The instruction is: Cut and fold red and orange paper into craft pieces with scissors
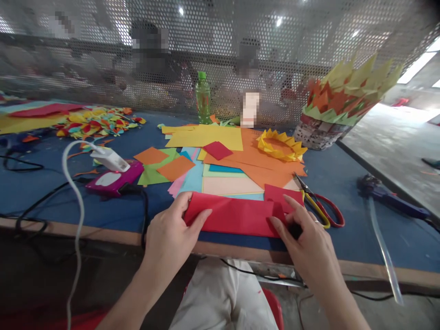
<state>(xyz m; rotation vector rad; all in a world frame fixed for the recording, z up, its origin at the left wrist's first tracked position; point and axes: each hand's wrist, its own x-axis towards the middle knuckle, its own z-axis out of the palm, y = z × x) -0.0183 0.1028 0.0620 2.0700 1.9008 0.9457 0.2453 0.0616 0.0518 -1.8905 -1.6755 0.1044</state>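
A folded strip of red paper (pixel 237 215) lies across the table's front edge, between my two hands. Its left end is pinched by my left hand (pixel 172 227), thumb on the near face and the other fingers mostly hidden behind. At the right end, my right hand (pixel 307 233) grips the paper with thumb and curled fingers. Just behind that end sits a smaller red paper piece (pixel 278 191). Scissors (pixel 319 206) with red and yellow handles lie beside my right hand.
Coloured sheets (pixel 233 185) and a yellow folded-paper ring (pixel 280 145) lie behind the strip. A paper basket (pixel 316 130) and a green bottle (pixel 202 98) stand farther back. A glue gun (pixel 392 197) rests right; a power strip (pixel 115 181) with cables lies left.
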